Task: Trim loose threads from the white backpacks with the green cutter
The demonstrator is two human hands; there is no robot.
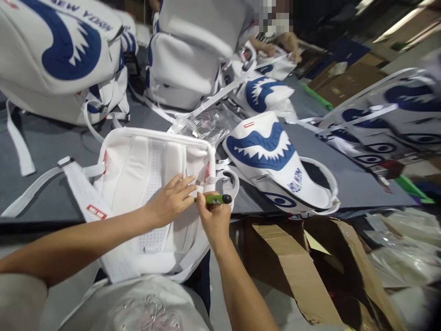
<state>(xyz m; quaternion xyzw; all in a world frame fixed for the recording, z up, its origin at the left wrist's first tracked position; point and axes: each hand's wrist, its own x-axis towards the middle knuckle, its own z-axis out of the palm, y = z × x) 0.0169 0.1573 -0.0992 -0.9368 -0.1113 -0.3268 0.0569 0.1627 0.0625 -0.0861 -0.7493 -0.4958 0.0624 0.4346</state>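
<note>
A white backpack (pixel 132 161) lies on the grey table with its padded back panel up, one strap (pixel 81 188) spread to the left. My left hand (pixel 174 200) rests on the panel, fingers stretched out towards the right. In my right hand (pixel 216 218) is a green marker pen (pixel 215 199), its dark end to the right and its tip pointing left at the panel near my left fingertips. Whether the tip touches the fabric I cannot tell. Close on the right sits a smaller white bag (pixel 260 142) with a blue toothed-mouth print.
More white backpacks (pixel 186 69) stand along the back and left, with several printed bags (pixel 375 119) at the right. Clear plastic wrapping (pixel 210 124) lies behind the backpack. An open cardboard box (pixel 292 262) stands below the table edge. Another person's hands (pixel 291 46) handle a bag at the back.
</note>
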